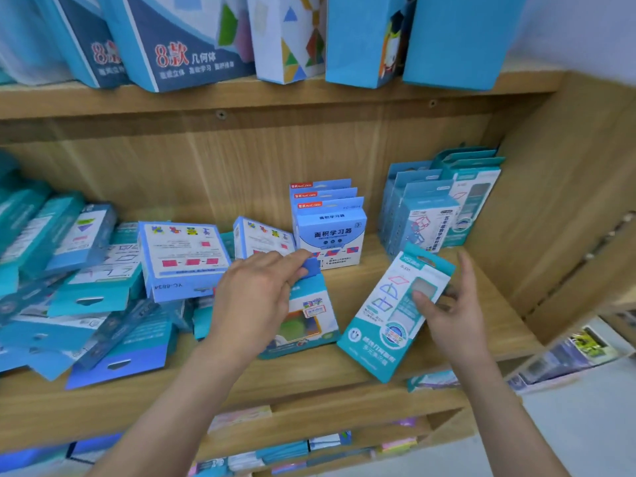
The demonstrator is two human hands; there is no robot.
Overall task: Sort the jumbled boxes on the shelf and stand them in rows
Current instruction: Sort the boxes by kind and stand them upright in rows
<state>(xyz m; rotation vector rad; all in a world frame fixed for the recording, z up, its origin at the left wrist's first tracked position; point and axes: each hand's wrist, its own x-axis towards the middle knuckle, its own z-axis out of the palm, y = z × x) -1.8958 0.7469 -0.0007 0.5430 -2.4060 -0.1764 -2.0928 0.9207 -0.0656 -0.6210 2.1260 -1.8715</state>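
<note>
My right hand (447,315) grips a teal and white box (385,321), tilted, with its lower end over the shelf's front edge. My left hand (258,297) pinches the blue hang tab of a small blue box (309,321) lying on the wooden shelf (481,304). Behind it stands a row of three blue boxes (328,232). At the right rear stand rows of teal boxes (437,208). A jumbled heap of blue and teal boxes (103,290) covers the shelf's left half.
The shelf's side wall (568,201) rises at the right. The upper shelf (275,98) carries tall blue boxes (361,39). Lower shelves (309,445) hold more packets. Bare wood shows between the standing rows and the front edge.
</note>
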